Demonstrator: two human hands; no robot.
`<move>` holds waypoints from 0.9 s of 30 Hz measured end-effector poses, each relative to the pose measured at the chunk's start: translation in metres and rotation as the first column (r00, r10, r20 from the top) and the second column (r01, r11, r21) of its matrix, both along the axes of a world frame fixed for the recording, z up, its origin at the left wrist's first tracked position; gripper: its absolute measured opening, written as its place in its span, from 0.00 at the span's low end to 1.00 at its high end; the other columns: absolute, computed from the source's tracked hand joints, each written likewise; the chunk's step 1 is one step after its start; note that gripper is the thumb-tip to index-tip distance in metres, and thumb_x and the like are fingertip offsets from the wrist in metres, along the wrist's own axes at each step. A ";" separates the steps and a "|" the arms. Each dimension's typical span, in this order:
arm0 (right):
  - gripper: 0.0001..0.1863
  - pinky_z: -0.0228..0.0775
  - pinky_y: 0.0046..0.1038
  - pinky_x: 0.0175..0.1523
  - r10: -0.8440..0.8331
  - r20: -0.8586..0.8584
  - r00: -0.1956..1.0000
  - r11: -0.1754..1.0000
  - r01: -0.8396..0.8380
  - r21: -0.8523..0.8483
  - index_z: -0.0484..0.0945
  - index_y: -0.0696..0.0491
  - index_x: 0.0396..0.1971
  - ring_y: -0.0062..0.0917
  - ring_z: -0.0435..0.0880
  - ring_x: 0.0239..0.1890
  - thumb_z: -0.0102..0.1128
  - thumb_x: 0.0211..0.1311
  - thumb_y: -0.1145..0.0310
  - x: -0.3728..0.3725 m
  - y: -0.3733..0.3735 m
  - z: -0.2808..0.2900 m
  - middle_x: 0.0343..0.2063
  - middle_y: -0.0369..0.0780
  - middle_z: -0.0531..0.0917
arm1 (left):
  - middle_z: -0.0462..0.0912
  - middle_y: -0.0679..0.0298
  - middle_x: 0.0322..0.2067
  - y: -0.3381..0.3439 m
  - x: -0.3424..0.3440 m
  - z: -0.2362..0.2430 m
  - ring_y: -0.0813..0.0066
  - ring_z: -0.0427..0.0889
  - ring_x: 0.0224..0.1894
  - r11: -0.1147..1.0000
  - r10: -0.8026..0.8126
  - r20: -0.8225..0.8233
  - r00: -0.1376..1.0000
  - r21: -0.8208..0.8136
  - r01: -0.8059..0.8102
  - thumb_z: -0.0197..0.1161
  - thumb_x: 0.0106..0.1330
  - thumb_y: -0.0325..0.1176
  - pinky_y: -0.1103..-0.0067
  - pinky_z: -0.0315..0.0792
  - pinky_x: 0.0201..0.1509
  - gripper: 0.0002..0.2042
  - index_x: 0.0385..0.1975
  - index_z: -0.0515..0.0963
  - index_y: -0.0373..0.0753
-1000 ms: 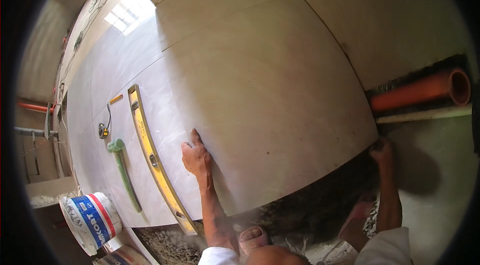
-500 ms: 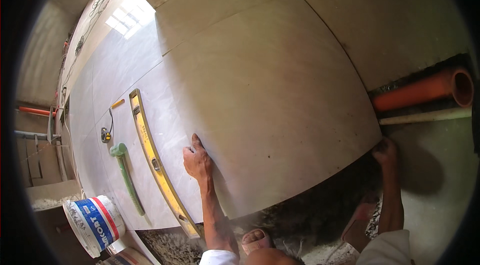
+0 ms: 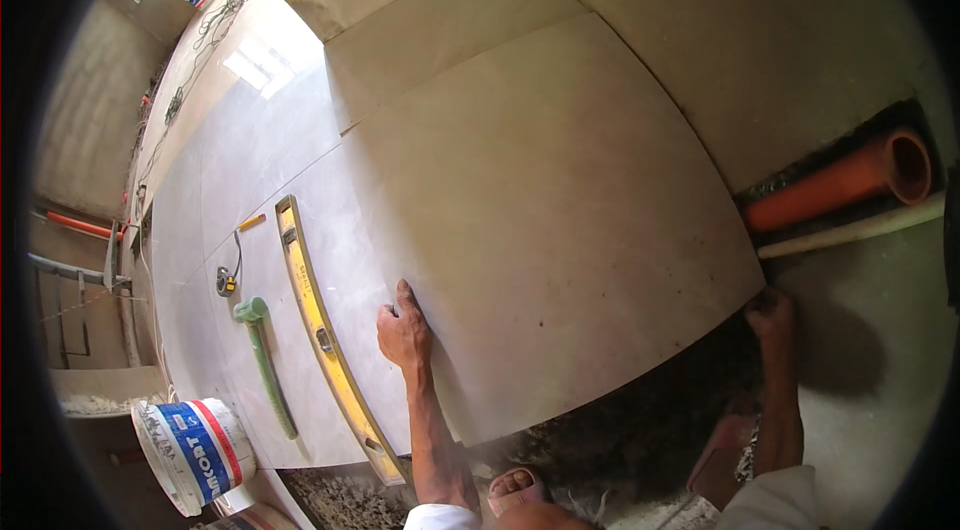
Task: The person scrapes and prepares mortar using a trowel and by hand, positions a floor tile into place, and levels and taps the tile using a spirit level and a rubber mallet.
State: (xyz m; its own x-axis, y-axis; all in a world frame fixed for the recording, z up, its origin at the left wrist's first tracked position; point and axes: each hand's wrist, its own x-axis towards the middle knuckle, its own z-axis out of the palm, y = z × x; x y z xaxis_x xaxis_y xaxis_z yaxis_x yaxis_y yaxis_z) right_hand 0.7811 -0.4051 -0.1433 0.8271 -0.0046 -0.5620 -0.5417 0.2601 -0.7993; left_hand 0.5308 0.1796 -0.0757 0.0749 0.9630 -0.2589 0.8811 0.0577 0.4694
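Tile (image 3: 540,230), big, stiff, heavy-looking and likely brittle at corners, lies on the floor at twelve o'clock; left hand (image 3: 405,335) presses flat on its left edge, right hand (image 3: 772,315) grips its near-right corner.

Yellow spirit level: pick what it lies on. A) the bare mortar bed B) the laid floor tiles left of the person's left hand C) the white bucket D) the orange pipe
B: the yellow spirit level lies flat on the laid floor tiles, just left of the left hand pressing on the large tile.
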 end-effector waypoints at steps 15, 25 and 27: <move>0.35 0.66 0.37 0.59 0.471 0.119 0.874 0.537 -0.177 -0.825 0.66 0.63 0.52 0.35 0.73 0.52 0.67 0.37 0.78 -0.011 0.022 0.021 0.50 0.47 0.72 | 0.62 0.62 0.14 0.007 -0.018 0.006 0.72 0.60 0.21 0.999 -0.041 0.292 0.956 0.020 0.037 0.65 0.55 0.55 0.70 0.62 0.26 0.30 0.13 0.61 0.33; 0.35 0.63 0.34 0.61 0.577 -0.069 0.814 0.401 -0.355 -0.844 0.65 0.62 0.55 0.36 0.73 0.54 0.65 0.42 0.77 -0.016 0.052 0.049 0.52 0.47 0.72 | 0.64 0.64 0.13 0.006 -0.025 0.009 0.74 0.60 0.20 0.998 0.059 0.336 0.940 -0.026 -0.053 0.69 0.53 0.52 0.73 0.62 0.26 0.29 0.12 0.62 0.33; 0.35 0.62 0.34 0.62 0.449 0.073 0.891 0.664 -0.278 -0.695 0.65 0.62 0.56 0.36 0.73 0.54 0.64 0.42 0.76 0.010 0.011 0.014 0.53 0.47 0.72 | 0.64 0.65 0.13 0.004 -0.010 0.012 0.75 0.60 0.20 0.998 0.059 0.377 0.924 -0.020 -0.055 0.69 0.52 0.52 0.73 0.62 0.26 0.29 0.12 0.62 0.34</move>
State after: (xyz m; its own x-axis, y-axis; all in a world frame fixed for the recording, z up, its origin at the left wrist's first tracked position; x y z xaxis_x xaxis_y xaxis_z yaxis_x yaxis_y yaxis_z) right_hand 0.7908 -0.3944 -0.1296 0.9404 0.0320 -0.3384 -0.2665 -0.5489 -0.7923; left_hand 0.5206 0.1834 -0.0634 0.1139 0.9663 -0.2308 0.6343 0.1081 0.7655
